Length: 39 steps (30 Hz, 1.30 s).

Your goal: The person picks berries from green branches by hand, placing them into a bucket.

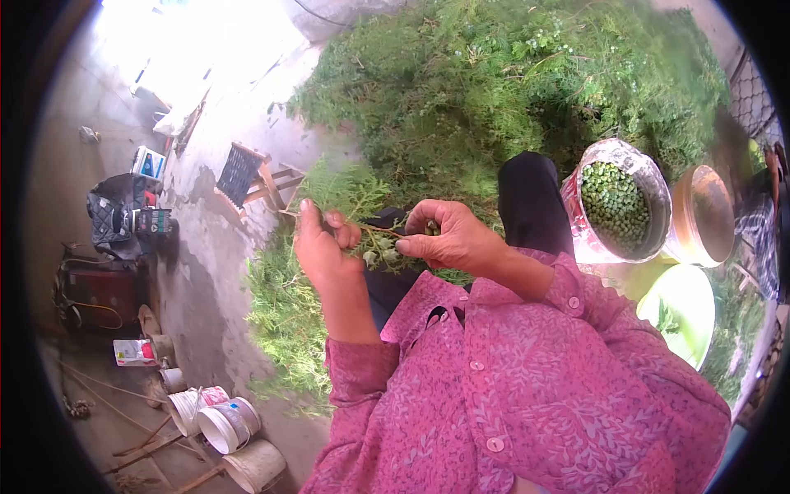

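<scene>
My left hand [327,249] is closed around the thin stem of an evergreen sprig [350,191], its feathery green leaves fanning out above the fingers. Pale green seed cones [380,253] hang on the sprig between my two hands. My right hand [455,239] meets the stem from the other side, thumb and forefinger pinched together at it. Small green cones show in the curl of its fingers. Beyond both hands lies a large heap of cut evergreen branches [461,107], and more greenery [288,317] spreads below my left wrist.
To the right stands a bucket [574,210] partly filled with green cones, beside another bucket [714,216] and a light green basin [699,317]. A small folding stool [243,177] is on the concrete floor at left. Several white buckets [220,430] lie at lower left.
</scene>
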Motion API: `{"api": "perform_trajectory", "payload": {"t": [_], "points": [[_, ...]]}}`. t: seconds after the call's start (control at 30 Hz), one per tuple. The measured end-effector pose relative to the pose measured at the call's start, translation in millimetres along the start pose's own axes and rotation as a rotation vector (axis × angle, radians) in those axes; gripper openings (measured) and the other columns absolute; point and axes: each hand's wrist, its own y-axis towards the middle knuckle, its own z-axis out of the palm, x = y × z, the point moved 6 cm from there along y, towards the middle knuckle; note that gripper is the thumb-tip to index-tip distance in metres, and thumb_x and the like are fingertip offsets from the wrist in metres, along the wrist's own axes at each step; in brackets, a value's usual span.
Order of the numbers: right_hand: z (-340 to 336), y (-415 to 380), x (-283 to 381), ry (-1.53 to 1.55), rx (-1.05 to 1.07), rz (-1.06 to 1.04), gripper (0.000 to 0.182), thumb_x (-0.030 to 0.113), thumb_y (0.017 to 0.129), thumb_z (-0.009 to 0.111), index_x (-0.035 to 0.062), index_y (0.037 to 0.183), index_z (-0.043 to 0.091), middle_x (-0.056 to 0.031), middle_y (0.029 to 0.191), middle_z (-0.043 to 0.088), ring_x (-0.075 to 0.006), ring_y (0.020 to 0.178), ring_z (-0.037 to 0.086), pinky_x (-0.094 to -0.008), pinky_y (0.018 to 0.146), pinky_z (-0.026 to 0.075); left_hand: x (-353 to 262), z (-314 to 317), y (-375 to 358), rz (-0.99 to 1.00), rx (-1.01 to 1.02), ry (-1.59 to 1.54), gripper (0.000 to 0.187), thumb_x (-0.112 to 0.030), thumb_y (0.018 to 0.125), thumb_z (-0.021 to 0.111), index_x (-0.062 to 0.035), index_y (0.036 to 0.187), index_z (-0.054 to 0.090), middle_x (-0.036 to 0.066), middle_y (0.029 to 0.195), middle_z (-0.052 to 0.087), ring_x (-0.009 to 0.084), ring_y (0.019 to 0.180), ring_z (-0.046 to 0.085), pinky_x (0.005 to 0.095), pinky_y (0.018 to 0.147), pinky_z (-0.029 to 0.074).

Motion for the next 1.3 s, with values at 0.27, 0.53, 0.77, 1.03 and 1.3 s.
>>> {"api": "perform_trajectory", "payload": {"t": [0.27, 0.53, 0.77, 1.03, 1.3], "points": [[-4, -21, 14, 0.265, 0.181, 0.014, 0.01, 0.012, 0.081, 0.055, 0.0033, 0.081, 0.052, -0.003, 0.065, 0.053, -0.0062, 0.047, 0.047, -0.0196, 0.039, 0.034, 0, -24, 26, -0.009, -0.045, -0.089, 0.023, -0.025, 0.09, 0.046, -0.0069, 0.077, 0.042, 0.004, 0.056, 0.043, 0.0108, 0.038, 0.028, 0.0262, 0.038, 0.028], [6, -7, -13, 0.399, 0.153, 0.162, 0.024, 0.028, 0.083, 0.059, 0.0049, 0.086, 0.054, -0.0039, 0.076, 0.057, -0.0076, 0.054, 0.053, -0.0175, 0.04, 0.034, -12, 0, -3, 0.176, -0.019, 0.023, 0.025, -0.026, 0.087, 0.052, -0.0067, 0.076, 0.042, 0.007, 0.053, 0.045, 0.0123, 0.038, 0.035, 0.0266, 0.034, 0.027], [8, 3, -9, 0.139, -0.005, 0.06, 0.025, 0.024, 0.08, 0.064, 0.0028, 0.09, 0.054, -0.0017, 0.067, 0.055, -0.0065, 0.05, 0.05, -0.0188, 0.04, 0.034, -9, 17, -24, 0.289, 0.033, 0.118, 0.023, -0.025, 0.088, 0.051, -0.0078, 0.075, 0.042, 0.006, 0.053, 0.045, 0.0114, 0.037, 0.036, 0.0241, 0.033, 0.028], [11, -20, 17, 0.406, 0.171, 0.023, 0.013, 0.008, 0.079, 0.056, 0.0026, 0.091, 0.054, -0.002, 0.07, 0.054, -0.008, 0.049, 0.051, -0.0198, 0.039, 0.034, 1, -22, 29, -0.032, -0.004, -0.131, 0.021, -0.025, 0.091, 0.044, -0.0087, 0.079, 0.042, 0.001, 0.055, 0.042, 0.0081, 0.041, 0.029, 0.0249, 0.04, 0.031], [16, -3, -29, 0.569, 0.079, 0.224, 0.016, 0.01, 0.084, 0.056, 0.0041, 0.098, 0.054, -0.0021, 0.076, 0.054, -0.0097, 0.054, 0.055, -0.0172, 0.038, 0.032, 10, -3, 3, 0.005, 0.022, -0.108, 0.022, -0.025, 0.092, 0.043, -0.0061, 0.079, 0.042, 0.004, 0.058, 0.043, 0.0102, 0.042, 0.029, 0.0259, 0.04, 0.027]]}}
